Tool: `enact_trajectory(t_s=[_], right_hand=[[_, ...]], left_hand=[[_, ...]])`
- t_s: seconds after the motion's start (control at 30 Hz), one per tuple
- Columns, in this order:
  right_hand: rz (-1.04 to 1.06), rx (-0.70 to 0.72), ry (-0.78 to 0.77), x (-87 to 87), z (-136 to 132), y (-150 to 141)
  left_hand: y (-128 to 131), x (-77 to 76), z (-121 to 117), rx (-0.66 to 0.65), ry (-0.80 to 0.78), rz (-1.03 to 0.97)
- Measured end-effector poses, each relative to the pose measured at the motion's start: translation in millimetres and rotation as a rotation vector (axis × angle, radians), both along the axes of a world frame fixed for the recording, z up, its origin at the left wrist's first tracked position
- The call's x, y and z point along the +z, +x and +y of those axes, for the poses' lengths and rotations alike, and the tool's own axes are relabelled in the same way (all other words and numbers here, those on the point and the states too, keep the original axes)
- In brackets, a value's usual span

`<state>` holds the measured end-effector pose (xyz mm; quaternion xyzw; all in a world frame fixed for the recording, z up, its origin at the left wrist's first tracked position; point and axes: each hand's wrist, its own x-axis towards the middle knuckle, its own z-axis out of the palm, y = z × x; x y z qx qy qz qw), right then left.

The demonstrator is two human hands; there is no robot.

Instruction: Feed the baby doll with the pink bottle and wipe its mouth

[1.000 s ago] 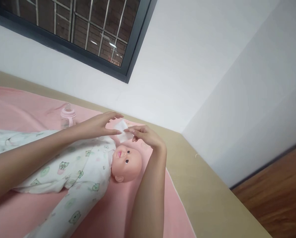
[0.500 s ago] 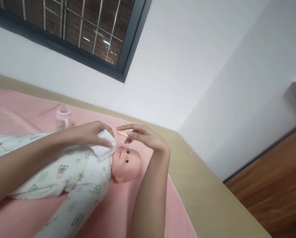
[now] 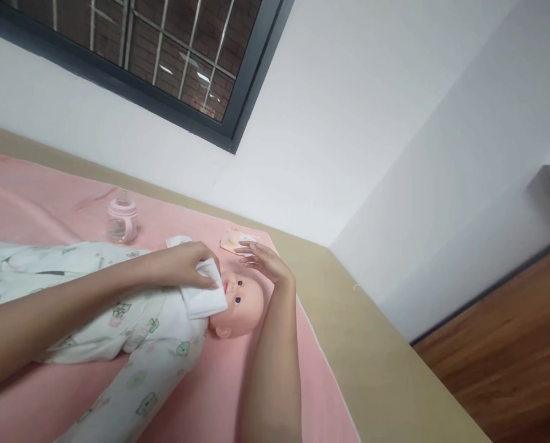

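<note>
Left hand (image 3: 199,261) pinches tissue (image 3: 207,301) at doll's (image 3: 245,307) chin.
Right hand (image 3: 271,264), fingers loosely apart, by packet (image 3: 230,239), centre; bottle (image 3: 122,215) left of centre, contents unclear.

We see plain white walls (image 3: 349,111) and a dark-framed window (image 3: 253,64) with metal bars before brickwork, bright light reflections (image 3: 203,77) in its glass. A tan worktop (image 3: 349,332) adjoins the wall; brown wood-grain flooring (image 3: 501,369) lies lower right.

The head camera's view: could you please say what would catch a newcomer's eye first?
Probably the doll, lying on the pink sheet at lower left, with the left hand holding a white cloth by its chin. Next might come the dark-framed window at upper left.
</note>
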<state>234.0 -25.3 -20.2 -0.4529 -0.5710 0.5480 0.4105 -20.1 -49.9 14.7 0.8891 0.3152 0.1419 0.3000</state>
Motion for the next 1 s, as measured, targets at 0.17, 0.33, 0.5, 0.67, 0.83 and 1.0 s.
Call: enact_trajectory(t_s=[0.17,0.33,0.5,0.67,0.83,1.0], right_hand=[[0.098,-0.035,-0.124,-32.2,6,-2],[0.128,-0.161,-0.214,-53.0,3,-9],[0.140,-0.253,-0.208,-54.4,2,-13],[0.124,-0.303,-0.197,-52.9,4,-15],[0.171,-0.344,-0.232,-56.8,4,-16],[0.245,-0.365,-0.230,-61.8,5,-15]], left_hand=[[4,-1.3,-2,0.035,0.059,0.026],[7,-5.2,-3,0.063,0.140,0.016],[7,-6.3,-3,0.039,0.143,0.001],[6,-7.0,-1,0.073,0.183,0.015],[6,-12.2,2,0.072,0.256,0.002],[7,-14.4,1,0.107,0.292,0.000]])
